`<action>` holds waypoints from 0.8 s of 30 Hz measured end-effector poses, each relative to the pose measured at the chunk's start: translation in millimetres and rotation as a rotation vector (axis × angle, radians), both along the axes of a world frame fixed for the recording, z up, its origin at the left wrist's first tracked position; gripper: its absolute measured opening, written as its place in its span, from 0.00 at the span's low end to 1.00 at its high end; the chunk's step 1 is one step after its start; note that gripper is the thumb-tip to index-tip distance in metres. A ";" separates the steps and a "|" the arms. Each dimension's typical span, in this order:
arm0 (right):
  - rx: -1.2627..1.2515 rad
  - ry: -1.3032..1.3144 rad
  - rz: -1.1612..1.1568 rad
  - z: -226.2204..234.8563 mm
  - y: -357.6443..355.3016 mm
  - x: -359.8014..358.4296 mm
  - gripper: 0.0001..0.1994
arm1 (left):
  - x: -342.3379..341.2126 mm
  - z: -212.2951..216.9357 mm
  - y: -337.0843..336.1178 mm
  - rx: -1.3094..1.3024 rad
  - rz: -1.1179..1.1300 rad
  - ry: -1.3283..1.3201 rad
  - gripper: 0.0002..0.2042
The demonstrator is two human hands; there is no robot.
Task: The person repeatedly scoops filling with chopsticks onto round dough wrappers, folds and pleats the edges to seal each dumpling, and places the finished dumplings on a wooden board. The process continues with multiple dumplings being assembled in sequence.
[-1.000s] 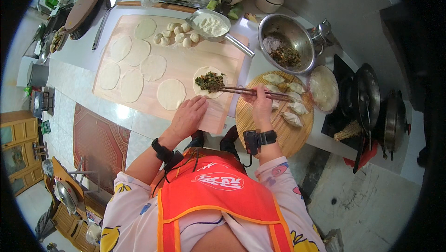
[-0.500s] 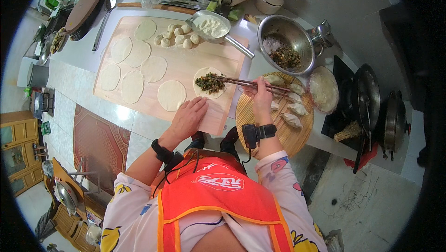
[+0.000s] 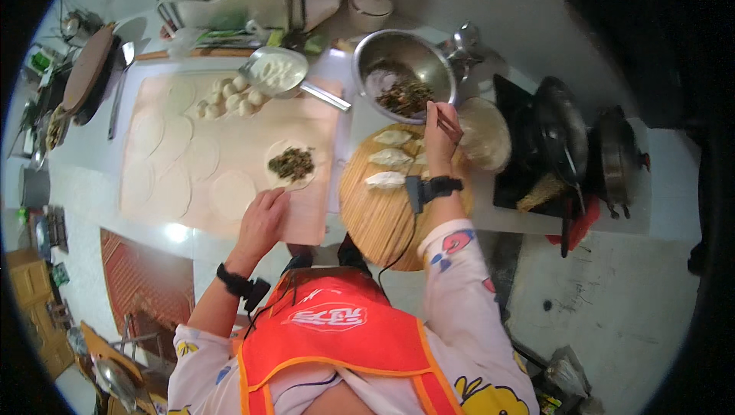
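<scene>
Reaching over the round wooden board [image 3: 383, 223], the right hand [image 3: 438, 138] held a pair of chopsticks [image 3: 447, 119], its fingers closed around them, with the tips pointing into the steel bowl [image 3: 398, 51] of dark green filling [image 3: 404, 97]. Whether the tips had any filling between them could not be told. The bowl stood on the table [image 3: 84, 185] just beyond the round board, near a flat round lid [image 3: 484, 133] at its right. Three folded dumplings [image 3: 390, 158] lay in a row on the far part of the round board, just left of the right hand.

The left hand [image 3: 262, 220] rested flat on the near edge of the pale pastry board [image 3: 230, 155], its fingers spread open and holding nothing. Just beyond it lay a round wrapper topped with a heap of green filling [image 3: 292, 163], and beside that a bare wrapper [image 3: 232, 194]. More flat wrappers [image 3: 164, 158] covered the left part of the pastry board. A cluster of small dough pieces [image 3: 228, 99] sat at its far edge, next to a shallow metal pan of flour [image 3: 273, 72] with a long handle.
</scene>
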State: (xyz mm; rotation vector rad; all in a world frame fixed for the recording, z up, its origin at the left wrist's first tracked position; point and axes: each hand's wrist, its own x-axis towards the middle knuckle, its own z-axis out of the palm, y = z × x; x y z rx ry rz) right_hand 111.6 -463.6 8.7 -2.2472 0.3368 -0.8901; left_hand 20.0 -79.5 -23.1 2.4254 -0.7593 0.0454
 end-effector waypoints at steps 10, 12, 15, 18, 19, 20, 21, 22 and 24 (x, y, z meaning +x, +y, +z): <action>-0.405 0.317 -0.011 -10.6 41.3 -74.0 0.16 | 28.4 -10.0 2.8 0.136 0.015 -0.117 0.09; -0.190 0.367 0.184 -14.1 81.1 -97.2 0.12 | 34.0 -11.0 3.6 0.200 -0.038 -0.115 0.07; -0.091 0.341 0.520 -23.2 141.5 -103.2 0.09 | 36.7 -12.7 4.1 0.269 -0.093 -0.149 0.06; -0.277 0.266 0.646 -30.7 171.5 -87.1 0.10 | 40.7 -15.6 1.9 0.270 -0.082 -0.172 0.06; -0.306 0.242 0.680 -33.0 175.7 -80.9 0.09 | 42.1 -16.8 0.5 0.259 -0.069 -0.173 0.06; -0.328 0.215 0.711 -35.2 178.5 -77.2 0.08 | 42.9 -17.9 -0.8 0.223 -0.042 -0.139 0.06; -0.376 0.229 0.718 -37.2 180.0 -75.2 0.08 | 43.4 -18.7 -2.1 0.186 -0.015 -0.105 0.06; -0.418 0.238 0.722 -39.6 180.6 -73.1 0.07 | 44.4 -19.2 -3.0 0.154 0.013 -0.061 0.05; -0.502 0.262 0.730 -43.9 180.8 -71.3 0.07 | 43.7 -18.4 -3.2 0.054 0.076 -0.034 0.06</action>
